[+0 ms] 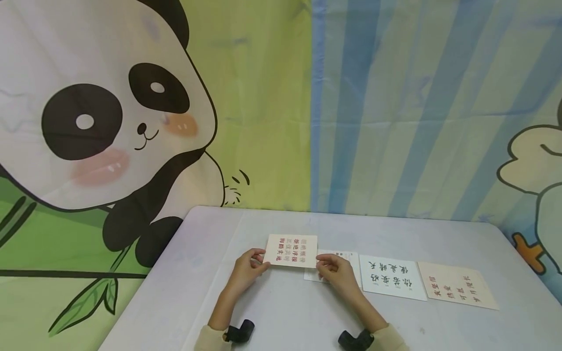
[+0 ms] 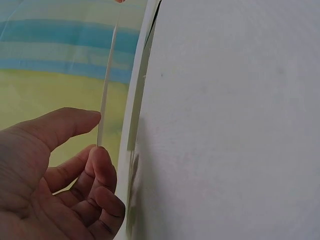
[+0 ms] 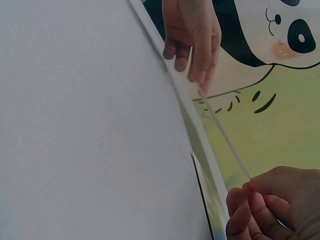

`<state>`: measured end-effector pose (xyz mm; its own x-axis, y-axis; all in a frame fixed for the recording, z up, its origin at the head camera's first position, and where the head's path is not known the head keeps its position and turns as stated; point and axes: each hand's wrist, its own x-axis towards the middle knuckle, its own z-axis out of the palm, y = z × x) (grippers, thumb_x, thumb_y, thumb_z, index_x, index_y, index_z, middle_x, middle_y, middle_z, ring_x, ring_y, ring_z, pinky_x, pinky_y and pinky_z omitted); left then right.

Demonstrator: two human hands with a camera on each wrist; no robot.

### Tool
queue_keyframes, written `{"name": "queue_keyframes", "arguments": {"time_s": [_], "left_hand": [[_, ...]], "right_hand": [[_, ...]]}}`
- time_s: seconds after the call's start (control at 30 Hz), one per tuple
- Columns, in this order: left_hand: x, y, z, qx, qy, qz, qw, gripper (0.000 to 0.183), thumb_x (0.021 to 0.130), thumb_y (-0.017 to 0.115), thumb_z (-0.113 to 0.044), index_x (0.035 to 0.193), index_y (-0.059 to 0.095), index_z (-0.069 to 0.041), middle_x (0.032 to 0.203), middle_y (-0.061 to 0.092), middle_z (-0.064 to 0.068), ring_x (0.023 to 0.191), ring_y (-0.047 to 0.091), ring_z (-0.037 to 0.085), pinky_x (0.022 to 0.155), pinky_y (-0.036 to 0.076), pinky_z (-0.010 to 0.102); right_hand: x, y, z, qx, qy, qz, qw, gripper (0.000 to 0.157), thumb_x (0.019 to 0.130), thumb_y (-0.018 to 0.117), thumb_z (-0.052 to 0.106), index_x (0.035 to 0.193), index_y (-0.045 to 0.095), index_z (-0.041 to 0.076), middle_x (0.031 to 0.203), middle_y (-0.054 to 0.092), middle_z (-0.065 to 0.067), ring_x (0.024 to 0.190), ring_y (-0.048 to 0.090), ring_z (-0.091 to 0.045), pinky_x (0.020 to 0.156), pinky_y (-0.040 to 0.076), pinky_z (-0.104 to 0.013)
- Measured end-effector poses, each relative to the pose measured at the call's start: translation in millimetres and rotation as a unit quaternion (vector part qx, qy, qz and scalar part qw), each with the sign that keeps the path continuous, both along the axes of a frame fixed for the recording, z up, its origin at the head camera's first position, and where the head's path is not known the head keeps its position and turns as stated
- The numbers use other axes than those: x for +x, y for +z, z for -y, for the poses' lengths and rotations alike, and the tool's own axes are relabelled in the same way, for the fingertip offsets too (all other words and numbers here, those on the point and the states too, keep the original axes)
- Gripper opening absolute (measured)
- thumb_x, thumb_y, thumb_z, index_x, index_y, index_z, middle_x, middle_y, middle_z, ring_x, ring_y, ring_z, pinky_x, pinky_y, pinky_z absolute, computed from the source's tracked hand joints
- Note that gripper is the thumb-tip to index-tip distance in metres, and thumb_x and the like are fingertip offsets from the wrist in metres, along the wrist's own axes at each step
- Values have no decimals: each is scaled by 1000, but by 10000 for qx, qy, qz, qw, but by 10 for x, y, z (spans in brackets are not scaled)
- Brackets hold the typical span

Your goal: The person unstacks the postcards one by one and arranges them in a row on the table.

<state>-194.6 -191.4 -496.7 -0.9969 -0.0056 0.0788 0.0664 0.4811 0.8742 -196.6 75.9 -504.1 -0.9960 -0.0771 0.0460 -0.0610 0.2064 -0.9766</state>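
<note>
Both hands hold a cream card (image 1: 291, 251) with red and grey Chinese characters above the table. My left hand (image 1: 247, 270) pinches its left end between thumb and fingers, and my right hand (image 1: 340, 274) pinches the right end the same way. In the left wrist view the card (image 2: 106, 82) appears edge-on, gripped by the left hand (image 2: 65, 175). The right wrist view also shows the card (image 3: 225, 131) as a thin line stretched between the two hands. Partly behind the right hand lies a white card (image 1: 311, 274) with small print.
To the right, a white card with black characters (image 1: 392, 277) and a cream card with reddish characters (image 1: 458, 285) lie side by side on the white table (image 1: 263, 312). A curtain with a panda print (image 1: 145, 122) hangs behind the table.
</note>
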Motion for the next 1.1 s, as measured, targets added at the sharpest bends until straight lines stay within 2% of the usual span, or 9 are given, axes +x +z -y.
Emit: {"name": "queue_keyframes", "arguments": {"time_s": [0.17,0.4,0.57,0.73,1.1], "left_hand": [[5,20,47,-192,91,58,9998,34,83,75,-7,113,63,3,89,59,8,68,55,13,54,46,22],[16,37,122,-146,84,118,9998,32,83,74,-5,113,63,3,88,59,8,69,57,13,55,48,22],[10,46,158,-209,76,175,9996,32,83,74,-5,112,63,3,87,59,7,68,57,12,55,47,22],[9,56,193,-270,95,308,9991,32,83,74,-6,112,63,3,86,59,5,67,56,13,55,46,23],[35,66,253,-479,49,299,9984,33,81,76,-5,110,63,3,85,58,6,67,53,14,56,44,23]], "right_hand": [[24,23,41,148,78,-25,9999,22,86,65,-6,108,65,-9,87,67,-14,67,64,-25,55,49,-21],[73,24,78,158,328,-8,9993,25,84,70,0,109,67,-4,87,67,-8,65,61,-15,52,45,-19],[63,19,121,121,297,-50,9995,25,83,73,4,106,68,-4,79,57,-3,53,49,-4,48,40,-17],[55,-5,157,3,330,86,9994,25,84,73,5,106,68,-5,73,47,0,43,36,-1,43,32,-15],[68,-56,234,207,353,18,9992,23,81,73,2,102,69,-5,68,49,2,41,38,-1,40,32,-15]]}}
